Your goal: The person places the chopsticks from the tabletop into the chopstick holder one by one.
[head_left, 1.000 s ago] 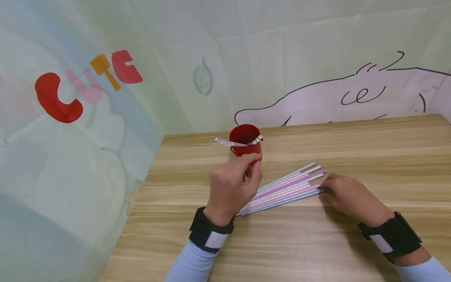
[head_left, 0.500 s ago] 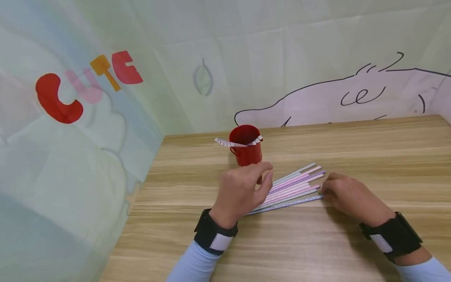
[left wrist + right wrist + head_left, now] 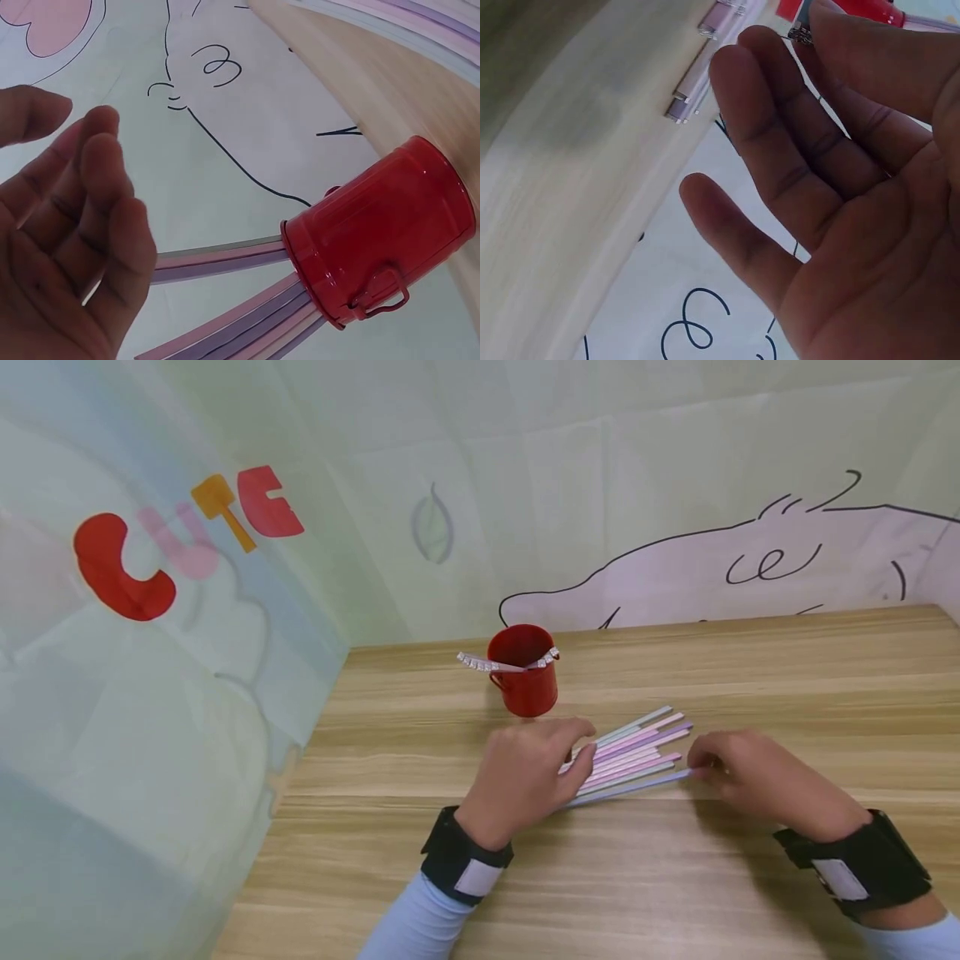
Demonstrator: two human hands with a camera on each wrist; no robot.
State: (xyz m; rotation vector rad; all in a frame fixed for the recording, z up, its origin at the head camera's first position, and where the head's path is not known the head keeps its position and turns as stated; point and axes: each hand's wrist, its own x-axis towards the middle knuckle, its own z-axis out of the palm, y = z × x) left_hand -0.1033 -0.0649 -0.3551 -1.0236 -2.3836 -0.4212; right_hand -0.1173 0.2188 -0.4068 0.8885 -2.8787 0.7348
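Lt-blue strip (image 3: pixel 637 787) pinched in R hand (image 3: pixel 757 777) nr pastel strips (image 3: pixel 630 760) fanned flat; red bucket (image 3: pixel 531 695) upright w/ other strips (image 3: pixel 478 663) inside.

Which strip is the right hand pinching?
The blue strip, nearest the person. Its end is in the right hand; the other strips beside it are not.

A curtained-off corner; whether in a home or a studio, I cannot tell. Creased pale sheeting (image 3: pixel 517 485) rises behind the far edge of a wood-grain table (image 3: pixel 645 885), printed with a cartoon outline (image 3: pixel 675 577); coloured letters (image 3: pixel 213 497) spelling CUTE mark the covering beyond the left edge.
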